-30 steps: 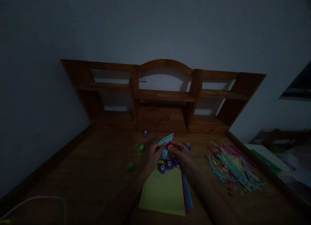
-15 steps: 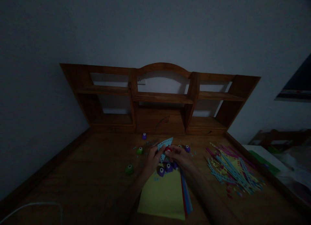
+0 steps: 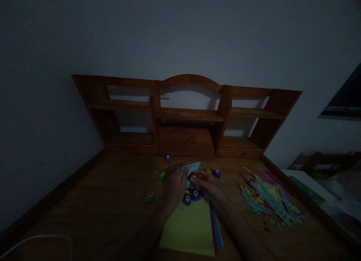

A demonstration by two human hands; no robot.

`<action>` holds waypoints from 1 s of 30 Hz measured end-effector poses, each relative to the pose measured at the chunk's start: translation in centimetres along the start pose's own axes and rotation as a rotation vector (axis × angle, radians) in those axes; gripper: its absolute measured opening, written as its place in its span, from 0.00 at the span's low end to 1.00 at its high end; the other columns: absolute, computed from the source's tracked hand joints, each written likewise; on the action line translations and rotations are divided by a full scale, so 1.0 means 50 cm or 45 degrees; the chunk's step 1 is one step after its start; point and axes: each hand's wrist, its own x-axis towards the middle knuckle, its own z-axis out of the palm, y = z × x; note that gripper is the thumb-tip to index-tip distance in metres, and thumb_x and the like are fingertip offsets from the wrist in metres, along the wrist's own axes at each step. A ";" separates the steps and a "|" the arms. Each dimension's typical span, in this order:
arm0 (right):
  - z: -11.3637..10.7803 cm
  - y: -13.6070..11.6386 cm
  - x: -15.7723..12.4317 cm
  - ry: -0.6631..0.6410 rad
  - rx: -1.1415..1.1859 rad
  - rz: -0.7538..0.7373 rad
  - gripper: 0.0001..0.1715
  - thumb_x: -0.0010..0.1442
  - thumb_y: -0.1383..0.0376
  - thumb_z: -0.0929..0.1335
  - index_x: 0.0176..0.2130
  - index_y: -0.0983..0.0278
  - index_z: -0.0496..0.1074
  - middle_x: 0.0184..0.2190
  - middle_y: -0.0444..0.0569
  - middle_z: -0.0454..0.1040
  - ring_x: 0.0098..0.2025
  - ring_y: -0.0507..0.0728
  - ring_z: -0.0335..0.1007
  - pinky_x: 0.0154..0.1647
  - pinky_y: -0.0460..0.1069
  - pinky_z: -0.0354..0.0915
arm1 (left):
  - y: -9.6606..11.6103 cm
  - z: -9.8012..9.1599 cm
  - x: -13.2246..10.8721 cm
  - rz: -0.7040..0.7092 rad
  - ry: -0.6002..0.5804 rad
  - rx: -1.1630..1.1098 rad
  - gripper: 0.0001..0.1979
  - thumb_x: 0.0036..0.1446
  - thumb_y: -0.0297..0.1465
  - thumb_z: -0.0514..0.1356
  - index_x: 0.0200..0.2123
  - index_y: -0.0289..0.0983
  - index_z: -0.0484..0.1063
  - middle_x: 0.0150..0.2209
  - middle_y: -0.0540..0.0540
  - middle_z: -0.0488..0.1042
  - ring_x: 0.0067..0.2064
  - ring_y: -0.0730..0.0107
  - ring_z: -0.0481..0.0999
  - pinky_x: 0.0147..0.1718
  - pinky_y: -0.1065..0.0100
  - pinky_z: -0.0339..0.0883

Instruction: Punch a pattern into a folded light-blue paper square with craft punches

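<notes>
Blue paper (image 3: 192, 167) sits between our two hands, long top edge slanting from our left fingers up and away to the right; left hand is nearer. Our left hand (image 3: 176, 186) is nearly closed, thumb and fingers pinching the paper. Our right hand (image 3: 210, 185) is curled closed around the red punch (image 3: 193, 174), which overlaps the paper; can't tell if the edge is in its slot. Purple punches (image 3: 195, 195) sit just nearer us, below the hands.
</notes>
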 end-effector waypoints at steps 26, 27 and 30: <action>-0.016 0.019 0.009 0.123 -0.042 -0.046 0.13 0.44 0.63 0.77 0.30 0.66 0.75 0.26 0.45 0.72 0.25 0.49 0.63 0.23 0.44 0.55 | 0.019 0.004 -0.004 -0.289 -0.102 -0.455 0.20 0.59 0.46 0.53 0.43 0.37 0.72 0.43 0.41 0.74 0.46 0.59 0.72 0.45 0.62 0.62; -0.020 0.022 0.012 0.140 -0.053 -0.064 0.13 0.44 0.62 0.77 0.29 0.66 0.75 0.25 0.45 0.72 0.24 0.49 0.62 0.23 0.44 0.55 | 0.018 0.005 -0.002 -0.374 -0.208 -0.603 0.21 0.58 0.46 0.54 0.44 0.36 0.71 0.43 0.41 0.75 0.44 0.59 0.72 0.44 0.62 0.64; -0.030 0.030 0.019 0.180 -0.054 -0.097 0.15 0.42 0.62 0.77 0.31 0.66 0.76 0.26 0.46 0.74 0.26 0.51 0.65 0.25 0.44 0.57 | 0.017 0.010 0.003 -0.473 -0.493 -0.916 0.24 0.52 0.45 0.61 0.45 0.33 0.72 0.42 0.41 0.76 0.41 0.61 0.74 0.41 0.64 0.66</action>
